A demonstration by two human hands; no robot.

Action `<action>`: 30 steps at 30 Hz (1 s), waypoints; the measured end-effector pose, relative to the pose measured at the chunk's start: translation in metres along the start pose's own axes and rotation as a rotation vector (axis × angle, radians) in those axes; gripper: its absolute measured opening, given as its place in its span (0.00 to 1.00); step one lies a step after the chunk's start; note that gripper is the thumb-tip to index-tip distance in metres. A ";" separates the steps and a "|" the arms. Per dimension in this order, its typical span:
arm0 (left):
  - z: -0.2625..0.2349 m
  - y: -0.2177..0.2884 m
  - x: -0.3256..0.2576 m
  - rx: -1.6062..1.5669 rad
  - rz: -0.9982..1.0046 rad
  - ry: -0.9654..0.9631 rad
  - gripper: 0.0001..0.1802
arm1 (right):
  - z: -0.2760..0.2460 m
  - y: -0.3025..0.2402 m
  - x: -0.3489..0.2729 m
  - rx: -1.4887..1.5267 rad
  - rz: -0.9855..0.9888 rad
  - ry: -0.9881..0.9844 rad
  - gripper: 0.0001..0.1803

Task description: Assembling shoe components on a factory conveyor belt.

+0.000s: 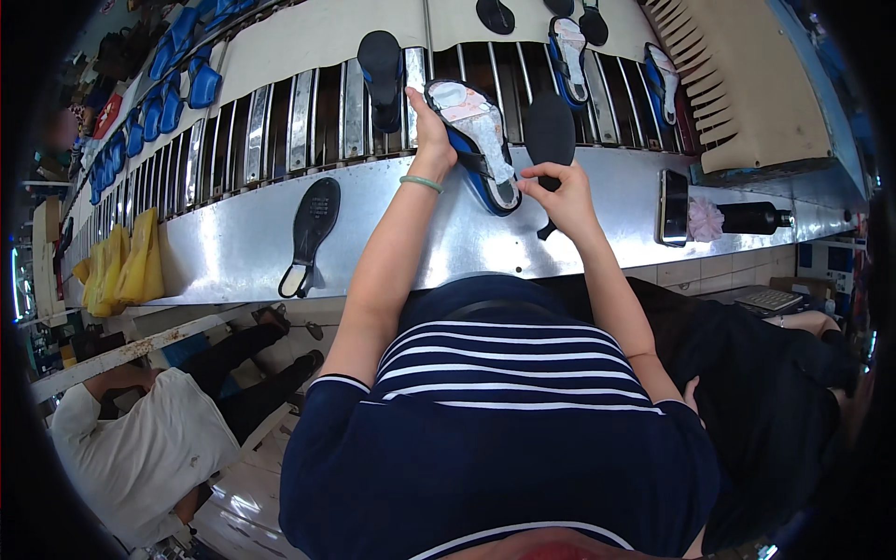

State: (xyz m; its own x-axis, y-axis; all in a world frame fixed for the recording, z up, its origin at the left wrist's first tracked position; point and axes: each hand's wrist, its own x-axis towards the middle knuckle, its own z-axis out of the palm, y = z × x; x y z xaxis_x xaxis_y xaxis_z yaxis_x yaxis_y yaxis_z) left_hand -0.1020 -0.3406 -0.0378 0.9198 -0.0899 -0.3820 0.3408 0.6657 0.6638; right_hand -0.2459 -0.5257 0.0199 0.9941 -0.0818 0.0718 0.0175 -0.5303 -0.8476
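A sandal point(471, 126) with dark straps, blue edging and a whitish, pink-marked top lies slantwise before me, its heel toward me. My left hand point(432, 135) holds its left side, the fingers partly hidden by it. My right hand point(563, 196) pinches with thumb and forefinger at the heel's right edge; any small thing between the fingertips cannot be made out. A black sole point(551, 131) lies just beyond the right hand, which covers part of it. Left of the left hand is another dark sole point(380, 79) on the rollers.
A metal ledge point(233, 233) borders the roller conveyor point(280, 112). On it are a black sole point(315, 219), yellow bags point(126, 266), a phone point(672, 210), a pink scrunchie point(705, 221) and a black bottle point(751, 218). A fringed machine opening point(695, 70) stands right. People sit on both sides.
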 end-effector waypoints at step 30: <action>-0.021 -0.003 -0.010 -0.126 -0.039 -0.062 0.48 | -0.017 0.015 0.006 0.620 0.457 -0.124 0.10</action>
State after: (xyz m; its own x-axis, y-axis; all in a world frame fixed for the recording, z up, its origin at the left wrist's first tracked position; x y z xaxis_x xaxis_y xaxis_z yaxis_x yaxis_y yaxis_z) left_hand -0.1166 -0.3263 -0.0497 0.9179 -0.1602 -0.3630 0.3527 0.7485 0.5616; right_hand -0.2415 -0.5487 0.0169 0.9211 -0.0641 -0.3840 -0.3764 0.1052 -0.9205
